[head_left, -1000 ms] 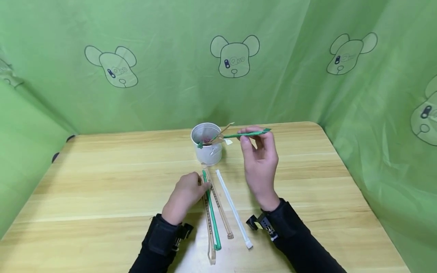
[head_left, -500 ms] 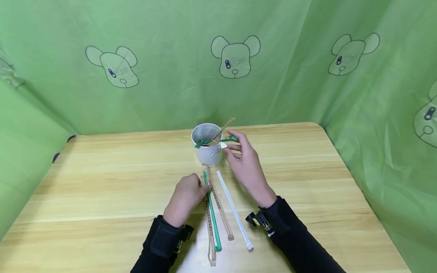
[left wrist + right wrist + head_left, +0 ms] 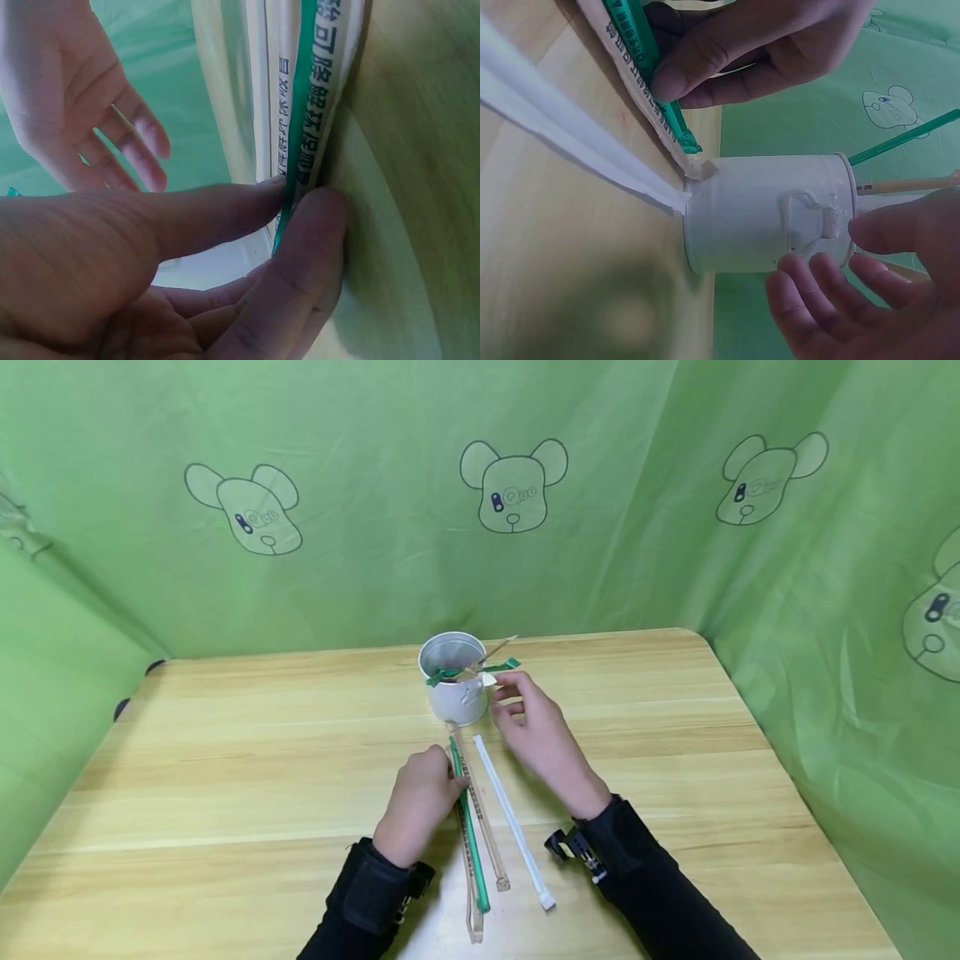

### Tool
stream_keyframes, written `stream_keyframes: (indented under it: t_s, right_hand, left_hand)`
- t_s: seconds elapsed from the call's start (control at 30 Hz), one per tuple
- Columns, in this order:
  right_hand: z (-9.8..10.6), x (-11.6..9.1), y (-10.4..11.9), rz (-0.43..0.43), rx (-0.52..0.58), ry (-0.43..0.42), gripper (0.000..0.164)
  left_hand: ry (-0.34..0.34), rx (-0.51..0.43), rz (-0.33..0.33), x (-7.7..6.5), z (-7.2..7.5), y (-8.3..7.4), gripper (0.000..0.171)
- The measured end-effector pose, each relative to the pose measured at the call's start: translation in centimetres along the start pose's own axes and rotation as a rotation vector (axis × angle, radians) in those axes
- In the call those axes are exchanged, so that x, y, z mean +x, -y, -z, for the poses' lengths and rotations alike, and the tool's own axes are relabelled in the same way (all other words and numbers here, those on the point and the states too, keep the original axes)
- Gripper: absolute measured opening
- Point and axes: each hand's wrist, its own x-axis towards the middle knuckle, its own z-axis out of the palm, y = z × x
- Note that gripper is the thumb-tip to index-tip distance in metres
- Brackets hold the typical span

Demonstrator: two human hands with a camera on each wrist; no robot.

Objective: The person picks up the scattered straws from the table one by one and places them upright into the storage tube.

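Note:
My left hand (image 3: 422, 797) pinches a green wrapped drinking straw (image 3: 472, 843) between thumb and fingers. A brown paper-wrapped straw (image 3: 334, 82) with printed characters lies right along it at the fingertips. My right hand (image 3: 536, 735) is at the right side of a small white bucket (image 3: 453, 703), its fingers loosely bent and holding nothing. Out of the bucket's mouth stick a green straw (image 3: 907, 137), a brown straw (image 3: 907, 184) and a white tip (image 3: 487, 679). Another brown wrapped straw (image 3: 491, 847) and a white wrapped straw (image 3: 513, 818) lie between the hands.
The wooden table (image 3: 225, 777) has its far edge just behind the bucket. Green cloth (image 3: 375, 568) printed with bear heads hangs behind it and along both sides.
My right hand has brought a green straw leftward into the bucket and let it go. The left hand has shifted slightly right with the green straw in its fingers.

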Motion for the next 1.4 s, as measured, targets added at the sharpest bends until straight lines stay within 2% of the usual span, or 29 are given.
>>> stream_keyframes:
  t_s: [0.1,0.2,0.27,0.4,0.57,0.67,0.93,1.07,1.17,1.27,1.4]
  right_hand:
    - [0.0,0.0,0.1,0.02,-0.019,0.007,0.037]
    - [0.0,-0.1,0.2,0.025,-0.041,0.017,0.032]
    - [0.1,-0.2,0.3,0.027,-0.056,0.021,0.03]
    - [0.1,-0.3,0.3,0.037,-0.075,0.023,0.029]
    - [0.0,-0.3,0.3,0.053,-0.088,0.025,0.029]
    - [0.0,-0.4,0.4,0.06,-0.09,0.033,0.03]
    - [0.2,-0.4,0.4,0.059,-0.1,0.049,0.031]
    - [0.3,-0.3,0.4,0.06,-0.105,0.054,0.031]
    - [0.3,-0.3,0.3,0.058,-0.1,0.055,0.03]
    - [0.2,-0.3,0.2,0.054,-0.091,0.062,0.031]
    - [0.1,-0.4,0.1,0.056,-0.08,0.069,0.031]
  left_hand:
    - [-0.007,-0.017,0.001,0.0,0.0,0.1,0.03]
    - [-0.028,-0.028,0.008,0.1,-0.4,0.1,0.02]
    - [-0.057,-0.008,0.003,0.1,-0.7,-0.1,0.016]
    - [-0.112,0.066,0.009,0.1,-1.3,-0.4,0.027]
    - [-0.15,0.108,-0.013,0.0,-1.4,-0.3,0.025]
    - [-0.133,0.092,-0.037,0.1,-1.1,0.0,0.022]
    - [-0.03,-0.044,-0.083,0.5,0.1,0.7,0.013]
    - [0.021,-0.12,-0.083,0.5,0.7,0.5,0.012]
    - [0.052,-0.196,-0.057,0.4,1.3,0.2,0.011]
    - [0.058,-0.244,-0.046,0.4,2.0,0.1,0.011]
    - [0.032,-0.27,-0.05,0.4,2.5,0.0,0.019]
